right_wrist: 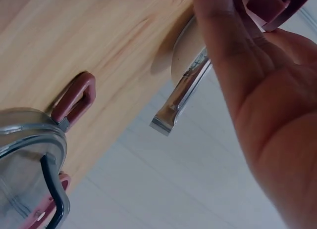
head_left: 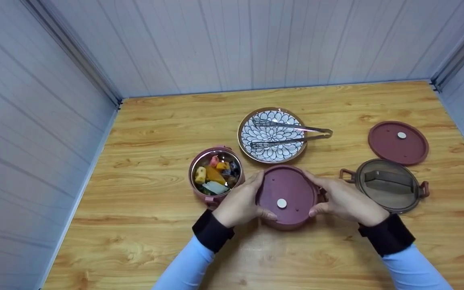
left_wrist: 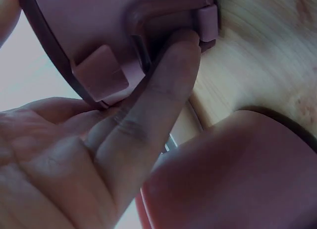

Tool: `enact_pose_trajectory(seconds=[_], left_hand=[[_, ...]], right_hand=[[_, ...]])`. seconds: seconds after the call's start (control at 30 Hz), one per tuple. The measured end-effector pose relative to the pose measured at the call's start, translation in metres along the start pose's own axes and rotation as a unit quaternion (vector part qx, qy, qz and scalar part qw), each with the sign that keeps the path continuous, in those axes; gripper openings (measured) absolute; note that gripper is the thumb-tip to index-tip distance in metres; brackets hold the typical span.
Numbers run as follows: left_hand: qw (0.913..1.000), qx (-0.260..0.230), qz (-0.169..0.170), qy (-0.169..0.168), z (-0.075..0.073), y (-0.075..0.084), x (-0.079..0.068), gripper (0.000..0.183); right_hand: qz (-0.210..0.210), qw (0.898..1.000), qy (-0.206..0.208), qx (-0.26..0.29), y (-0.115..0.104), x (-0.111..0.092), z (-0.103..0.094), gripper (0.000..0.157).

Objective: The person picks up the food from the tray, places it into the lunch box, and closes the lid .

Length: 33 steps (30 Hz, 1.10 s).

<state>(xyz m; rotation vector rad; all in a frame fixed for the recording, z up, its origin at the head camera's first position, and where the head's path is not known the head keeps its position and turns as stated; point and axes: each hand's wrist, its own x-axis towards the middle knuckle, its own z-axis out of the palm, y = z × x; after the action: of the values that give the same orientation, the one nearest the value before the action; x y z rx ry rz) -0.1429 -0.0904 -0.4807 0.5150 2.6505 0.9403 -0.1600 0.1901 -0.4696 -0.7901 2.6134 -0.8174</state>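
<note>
Both hands hold a round maroon food container [head_left: 290, 189] with its lid on, a small white knob on the lid. On its left side, my left hand [head_left: 241, 201] grips it, thumb over the lid's rim. The left wrist view shows a finger at the container's side handle [left_wrist: 168, 11], beside a latch tab [left_wrist: 101, 73]. My right hand [head_left: 342, 199] grips the right side, thumb near the lid's edge. Just left of the left hand is an uncovered maroon pot [head_left: 198, 189] with mixed colourful food inside.
Behind the container, metal tongs [head_left: 316, 131] lie across a flower-patterned plate [head_left: 272, 159]. To the right stands a pot with a see-through lid [head_left: 389, 185] and maroon side handles. A loose maroon lid [head_left: 397, 147] lies behind it. Panelled walls [head_left: 236, 48] border the wooden table [head_left: 147, 161].
</note>
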Motion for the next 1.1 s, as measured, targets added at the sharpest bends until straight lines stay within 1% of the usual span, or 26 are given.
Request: enact_pose_trajectory(seconds=[0.13,0.23,0.43,0.57,0.67,0.83,1.1], left_hand=[[0.9999,-0.007,0.007,0.001,0.000,0.000,0.001,0.125],[1.0000,-0.009,0.004,0.000,0.000,0.000,0.001,0.125],[0.9998,-0.020,-0.006,0.003,0.001,-0.001,-0.001,0.125],[0.9996,-0.027,-0.005,0.006,0.003,-0.003,-0.001,0.125],[0.9995,-0.029,-0.001,0.009,0.004,-0.004,-0.002,0.124],[0.9995,-0.027,0.000,0.016,0.005,-0.004,-0.002,0.123],[0.9992,-0.036,-0.002,0.018,0.005,-0.003,-0.002,0.123]], right_hand=[[0.002,1.000,0.005,0.003,0.000,-0.002,0.001,0.106],[0.015,1.000,0.009,0.014,0.004,-0.004,0.003,0.106],[0.047,0.997,-0.002,0.058,0.017,-0.007,0.012,0.103],[0.040,0.995,-0.007,0.093,0.020,-0.007,0.015,0.102],[0.042,0.994,0.003,0.102,0.017,-0.008,0.015,0.101],[0.050,0.994,0.028,0.089,0.005,-0.010,0.014,0.101],[0.058,0.994,0.031,0.090,-0.003,-0.010,0.014,0.101]])
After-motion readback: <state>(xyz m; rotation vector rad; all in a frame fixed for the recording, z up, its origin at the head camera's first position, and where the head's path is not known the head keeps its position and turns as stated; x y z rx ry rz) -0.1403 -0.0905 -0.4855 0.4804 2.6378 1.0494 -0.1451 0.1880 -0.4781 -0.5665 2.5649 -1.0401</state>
